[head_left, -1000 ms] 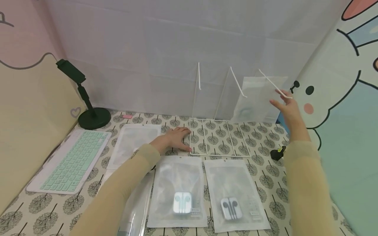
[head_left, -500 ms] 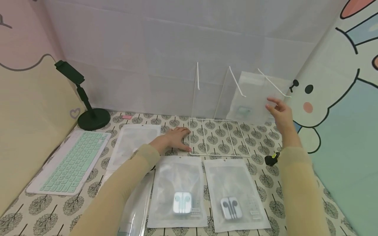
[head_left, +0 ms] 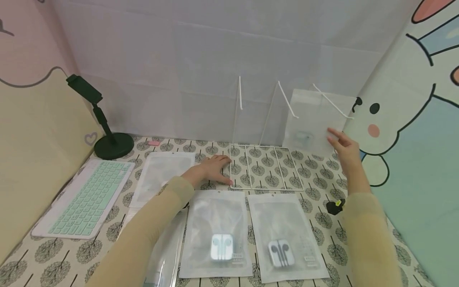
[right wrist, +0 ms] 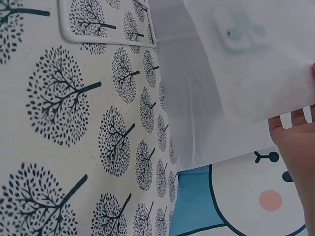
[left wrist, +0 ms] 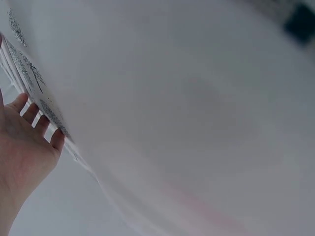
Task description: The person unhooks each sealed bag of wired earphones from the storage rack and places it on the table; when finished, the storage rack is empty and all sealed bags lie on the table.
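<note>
My left hand (head_left: 214, 169) rests at the left edge of a white wire display rack (head_left: 266, 189), fingers spread and slightly bent. In the left wrist view its fingertips lie along the rack's edge. A frosted zip bag (head_left: 315, 115) with white-cased earphones (right wrist: 241, 32) inside hangs by the rack's right hook (head_left: 333, 101). My right hand (head_left: 347, 148) is at the lower right of this bag, its fingers loosely extended. In the right wrist view its fingertips meet the bag's edge, partly hidden by it. The middle and left hooks hold nothing.
Two frosted bags of earphones, one light (head_left: 215, 211) and one dark (head_left: 283, 223), lie in front of the rack. More bags (head_left: 165, 171) lie partly under the left arm. A mint keyboard (head_left: 89, 199), dark green stand (head_left: 114, 144) and small black object (head_left: 334, 207) are at the sides.
My right hand has come down from the hook's tip to the bag's lower right. The hanging bag has swung left, then back right. My left hand stays put.
</note>
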A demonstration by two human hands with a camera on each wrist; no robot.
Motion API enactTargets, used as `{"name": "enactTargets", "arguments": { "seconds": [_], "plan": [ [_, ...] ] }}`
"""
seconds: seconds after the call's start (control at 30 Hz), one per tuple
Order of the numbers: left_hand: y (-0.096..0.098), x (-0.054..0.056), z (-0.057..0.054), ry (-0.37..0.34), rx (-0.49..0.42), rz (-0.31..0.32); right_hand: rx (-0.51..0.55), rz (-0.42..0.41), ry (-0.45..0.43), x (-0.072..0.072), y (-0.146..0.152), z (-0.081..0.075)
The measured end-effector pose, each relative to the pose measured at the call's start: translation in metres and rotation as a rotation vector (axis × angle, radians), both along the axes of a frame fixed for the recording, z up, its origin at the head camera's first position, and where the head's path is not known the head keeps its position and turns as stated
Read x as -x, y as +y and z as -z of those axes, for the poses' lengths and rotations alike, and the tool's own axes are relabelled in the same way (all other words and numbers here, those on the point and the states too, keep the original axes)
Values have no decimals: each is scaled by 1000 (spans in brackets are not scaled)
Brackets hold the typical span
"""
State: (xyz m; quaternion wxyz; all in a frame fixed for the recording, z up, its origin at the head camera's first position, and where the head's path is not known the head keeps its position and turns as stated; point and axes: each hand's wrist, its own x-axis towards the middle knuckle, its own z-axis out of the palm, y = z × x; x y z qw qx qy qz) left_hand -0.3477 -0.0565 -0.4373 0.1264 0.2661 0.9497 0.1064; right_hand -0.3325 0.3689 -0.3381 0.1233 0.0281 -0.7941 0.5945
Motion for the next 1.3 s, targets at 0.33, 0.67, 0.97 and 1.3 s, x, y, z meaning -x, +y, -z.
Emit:
{"name": "enactTargets", "arguments": {
  "seconds": [0.33,0.67,0.97,1.3],
  "plan": [
    [0,-1,0,5,0,-4,-205,72,24,-4,15,0],
    [1,-1,1,-1,-4,-6,-314,138,199,-24,16,-12],
    [0,0,3,-3,-6,-18,-363,158,299,-43,18,-23],
    [1,0,2,-4,-10,-19,-343,159,300,-46,40,-22]
  ]
}}
